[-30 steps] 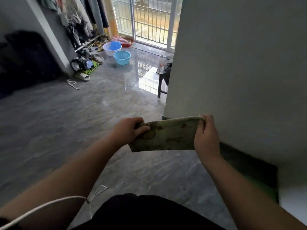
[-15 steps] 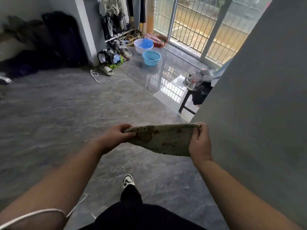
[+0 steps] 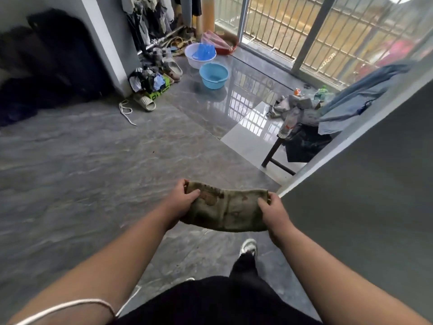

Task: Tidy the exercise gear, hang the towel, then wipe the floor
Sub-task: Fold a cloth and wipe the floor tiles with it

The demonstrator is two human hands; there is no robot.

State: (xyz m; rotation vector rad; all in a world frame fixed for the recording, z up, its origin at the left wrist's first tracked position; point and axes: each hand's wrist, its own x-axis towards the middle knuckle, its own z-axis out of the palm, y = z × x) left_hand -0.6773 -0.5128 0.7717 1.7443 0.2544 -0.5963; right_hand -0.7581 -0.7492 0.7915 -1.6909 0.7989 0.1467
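Left hand (image 3: pixel 181 202) and right hand (image 3: pixel 273 211) each grip an end of the folded towel (image 3: pixel 225 211) (stained, greenish), held above the grey floor (image 3: pixel 93 172); blue basin (image 3: pixel 213 75) at twelve o'clock.

This is a room in a home, lived in and a little untidy. Clothes (image 3: pixel 150 17) hang on a rail by the wall, and slippers (image 3: pixel 150 104) lie below them on the grey tiled floor (image 3: pixel 93 160). Two plastic basins (image 3: pixel 213 75) stand near a barred balcony door (image 3: pixel 293 26). A small stool (image 3: pixel 281 158) carries bottles and cloth.
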